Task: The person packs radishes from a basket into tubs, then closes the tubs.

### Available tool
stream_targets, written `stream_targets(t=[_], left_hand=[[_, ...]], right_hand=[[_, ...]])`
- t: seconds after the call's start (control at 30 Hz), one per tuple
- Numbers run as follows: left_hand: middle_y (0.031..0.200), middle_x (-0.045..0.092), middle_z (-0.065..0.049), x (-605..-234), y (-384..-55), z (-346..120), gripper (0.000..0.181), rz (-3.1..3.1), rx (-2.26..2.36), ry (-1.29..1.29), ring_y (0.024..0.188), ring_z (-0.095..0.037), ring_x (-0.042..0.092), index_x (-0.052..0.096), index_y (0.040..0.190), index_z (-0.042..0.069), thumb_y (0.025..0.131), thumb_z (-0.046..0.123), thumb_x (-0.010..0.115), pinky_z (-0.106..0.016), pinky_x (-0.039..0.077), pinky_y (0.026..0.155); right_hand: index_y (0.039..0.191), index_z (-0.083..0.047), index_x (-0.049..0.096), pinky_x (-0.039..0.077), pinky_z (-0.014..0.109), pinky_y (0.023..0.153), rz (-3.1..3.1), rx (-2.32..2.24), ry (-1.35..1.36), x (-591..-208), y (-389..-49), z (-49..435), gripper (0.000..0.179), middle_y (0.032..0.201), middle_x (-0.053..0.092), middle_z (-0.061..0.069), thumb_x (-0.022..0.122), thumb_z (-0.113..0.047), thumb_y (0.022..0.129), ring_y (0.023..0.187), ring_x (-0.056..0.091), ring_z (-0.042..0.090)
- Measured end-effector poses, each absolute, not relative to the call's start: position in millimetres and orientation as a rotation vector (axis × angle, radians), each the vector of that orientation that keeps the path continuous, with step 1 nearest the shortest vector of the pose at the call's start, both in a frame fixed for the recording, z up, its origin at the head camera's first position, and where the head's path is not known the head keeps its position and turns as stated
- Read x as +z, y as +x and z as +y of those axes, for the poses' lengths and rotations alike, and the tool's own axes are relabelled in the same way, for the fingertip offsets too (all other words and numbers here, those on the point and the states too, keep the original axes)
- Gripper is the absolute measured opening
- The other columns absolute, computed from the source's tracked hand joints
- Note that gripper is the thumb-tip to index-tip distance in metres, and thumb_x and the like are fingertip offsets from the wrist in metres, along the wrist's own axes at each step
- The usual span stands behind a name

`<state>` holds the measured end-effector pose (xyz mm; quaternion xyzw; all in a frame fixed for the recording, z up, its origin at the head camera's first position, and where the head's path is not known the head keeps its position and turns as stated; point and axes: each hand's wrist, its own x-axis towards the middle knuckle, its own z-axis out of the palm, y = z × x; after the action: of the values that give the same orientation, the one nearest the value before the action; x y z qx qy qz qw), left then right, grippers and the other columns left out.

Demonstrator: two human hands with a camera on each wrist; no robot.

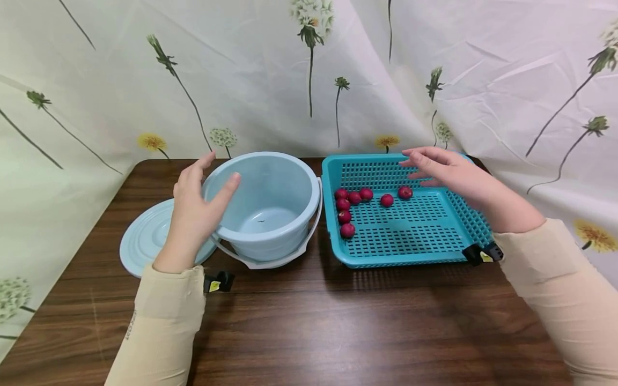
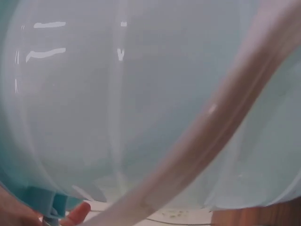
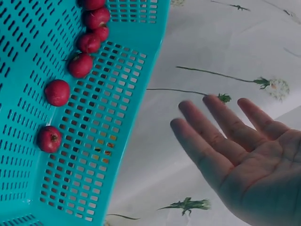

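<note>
My left hand (image 1: 195,206) is at the left side of a light blue bucket (image 1: 272,238), fingers extended and thumb over the rim; I cannot tell whether it touches. In the left wrist view the bucket wall (image 2: 164,70) and its pale handle (image 2: 197,136) fill the picture, with fingertips (image 2: 77,214) low at the left. Over the back right of a teal plastic basket (image 1: 401,261) hovers my right hand (image 1: 449,171), fingers spread and holding nothing. Several red radishes (image 1: 366,194) lie along the basket's left and back sides; the right wrist view shows some radishes (image 3: 57,92) too.
A round light blue lid (image 1: 145,236) lies on the dark wooden table (image 1: 309,321), left of the bucket and partly behind my left arm. A small dark mark shows on the bucket's floor. Behind the table hangs a white cloth (image 1: 251,80) printed with dandelions.
</note>
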<state>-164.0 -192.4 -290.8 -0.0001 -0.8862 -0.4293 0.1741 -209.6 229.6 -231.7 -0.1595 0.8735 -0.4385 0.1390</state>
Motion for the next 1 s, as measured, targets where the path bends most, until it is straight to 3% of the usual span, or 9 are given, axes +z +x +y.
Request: stream_targets(t=[0.13, 0.27, 0.47, 0.67, 0.83, 1.0], left_hand=[[0.145, 0.046, -0.015, -296, -166, -195, 0.059, -2.395, -1.370, 0.035, 0.127, -0.033, 0.043, 0.043, 0.150, 0.016, 0.098, 0.037, 0.058, -0.050, 0.033, 0.105], [0.143, 0.048, -0.013, -300, -165, -197, 0.054, -2.333, -1.477, 0.098, 0.126, -0.026, 0.043, 0.045, 0.148, 0.016, 0.098, 0.033, 0.056, -0.044, 0.032, 0.101], [0.138, 0.048, -0.009, -305, -167, -202, 0.050, -2.286, -1.541, 0.187, 0.116, -0.014, 0.044, 0.048, 0.146, 0.018, 0.098, 0.032, 0.056, -0.033, 0.033, 0.097], [0.124, 0.050, 0.005, -307, -168, -209, 0.048, -2.323, -1.527, 0.256, 0.101, -0.003, 0.042, 0.048, 0.146, 0.024, 0.101, 0.037, 0.051, -0.028, 0.035, 0.086], [0.108, 0.049, 0.016, -310, -168, -214, 0.047, -2.332, -1.569, 0.260, 0.095, -0.003, 0.046, 0.048, 0.146, 0.025, 0.101, 0.039, 0.050, -0.026, 0.036, 0.084], [0.102, 0.048, 0.016, -313, -170, -217, 0.047, -2.328, -1.585, 0.264, 0.092, -0.003, 0.047, 0.049, 0.145, 0.025, 0.101, 0.040, 0.050, -0.025, 0.036, 0.083]], right_hand=[[0.149, -0.011, 0.041, 0.049, 0.037, 0.103, 2.517, -1.270, -0.412, -232, -219, 235, 0.057, 0.143, 0.054, 0.015, 0.036, -0.048, 0.105, 0.118, 0.063, 0.017], [0.146, -0.008, 0.041, 0.053, 0.025, 0.093, 2.471, -1.317, -0.354, -233, -229, 239, 0.062, 0.133, 0.062, 0.008, 0.039, -0.052, 0.103, 0.107, 0.067, 0.009], [0.143, -0.003, 0.042, 0.056, 0.028, 0.088, 2.362, -1.447, -0.256, -238, -248, 247, 0.066, 0.110, 0.071, -0.005, 0.041, -0.054, 0.101, 0.100, 0.070, 0.013], [0.143, -0.002, 0.041, 0.057, 0.027, 0.085, 2.324, -1.463, -0.178, -244, -265, 253, 0.067, 0.094, 0.073, -0.006, 0.043, -0.054, 0.101, 0.094, 0.071, 0.013], [0.146, 0.001, 0.036, 0.057, 0.028, 0.084, 2.299, -1.435, -0.155, -253, -278, 255, 0.071, 0.091, 0.071, -0.005, 0.043, -0.053, 0.101, 0.090, 0.070, 0.012], [0.146, -0.001, 0.035, 0.056, 0.029, 0.085, 2.264, -1.435, -0.108, -265, -290, 260, 0.069, 0.093, 0.070, -0.005, 0.045, -0.052, 0.101, 0.089, 0.070, 0.011]])
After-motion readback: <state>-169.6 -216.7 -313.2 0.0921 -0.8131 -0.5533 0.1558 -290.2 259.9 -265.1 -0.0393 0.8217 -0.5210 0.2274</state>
